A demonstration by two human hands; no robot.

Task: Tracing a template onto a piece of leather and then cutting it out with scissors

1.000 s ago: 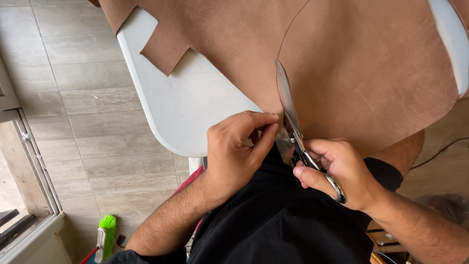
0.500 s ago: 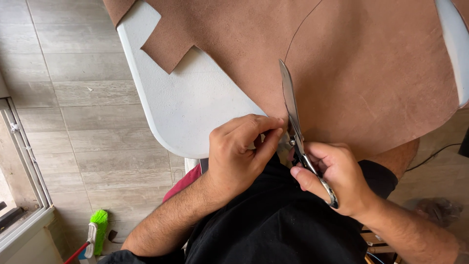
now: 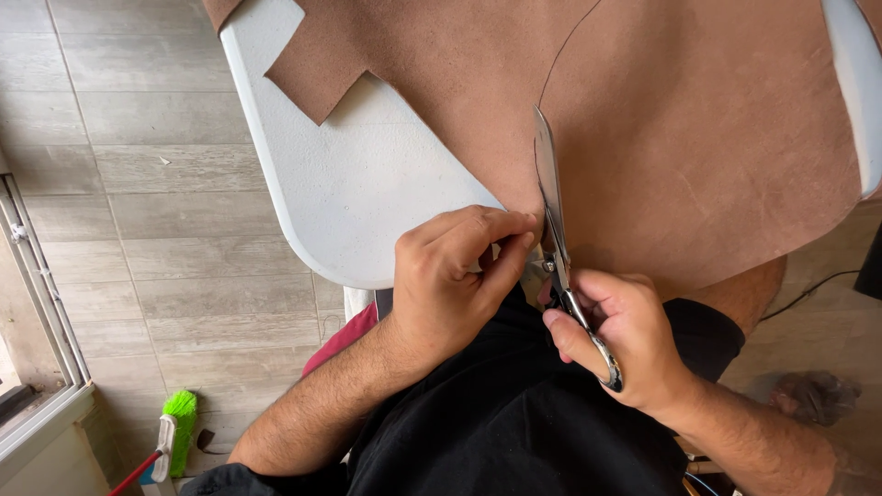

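1. Right hand (image 3: pixel 625 335) closed around the scissors (image 3: pixel 554 216); blades lie on the brown leather sheet (image 3: pixel 698 138), along a drawn curve.
2. Left hand (image 3: pixel 455 276) pinches the leather's near edge; sheet drapes over the white surface (image 3: pixel 367 193).

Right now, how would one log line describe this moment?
left hand: pinches brown leather sheet edge | right hand: grip on scissors, blades on drawn line | white table beneath

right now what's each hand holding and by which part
The right hand holds the scissors by their handle loops. The left hand pinches the near edge of the brown leather sheet beside the blades.
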